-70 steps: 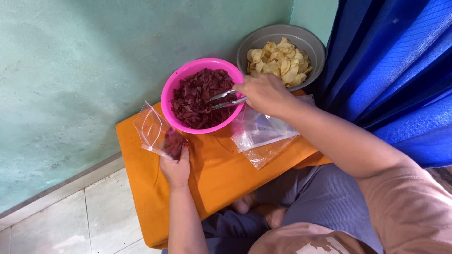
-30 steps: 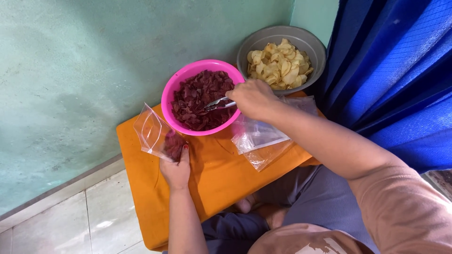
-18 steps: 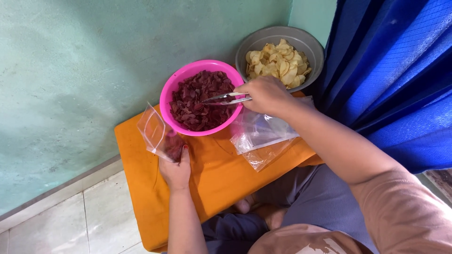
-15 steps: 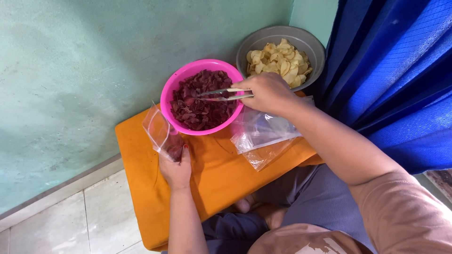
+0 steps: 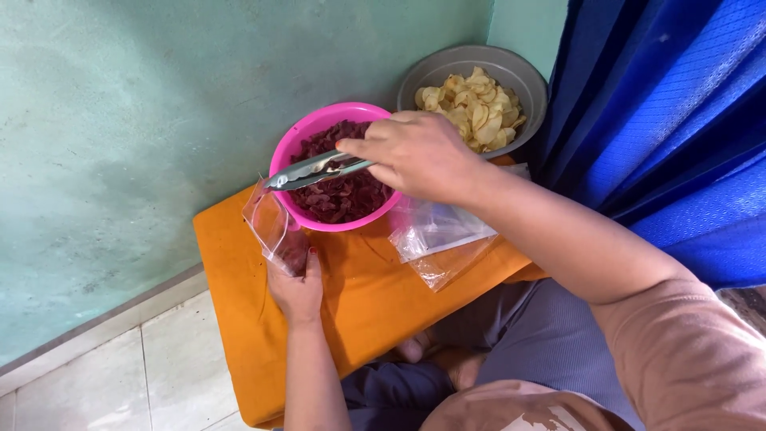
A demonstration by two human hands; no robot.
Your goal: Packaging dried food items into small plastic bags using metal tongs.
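Note:
My left hand (image 5: 297, 287) holds a small clear plastic bag (image 5: 275, 227) upright over the orange stool; some dark red chips lie at its bottom. My right hand (image 5: 415, 156) grips metal tongs (image 5: 315, 169), whose tips reach left over the rim of the pink bowl (image 5: 297, 140) to the bag's mouth. The pink bowl is full of dark red chips (image 5: 343, 195). Whether the tongs carry chips I cannot tell.
A grey bowl (image 5: 523, 80) of pale yellow chips (image 5: 471, 108) stands behind, by the green wall. A pile of clear plastic bags (image 5: 439, 239) lies on the orange stool (image 5: 359, 303) to the right. Blue curtain (image 5: 670, 120) hangs at right. Pale floor tiles (image 5: 144, 375) lie below left.
My right hand lifted the tongs out of the red chips and swung them left, tips now at the bag's mouth. The left hand tilted the bag a little towards the bowl.

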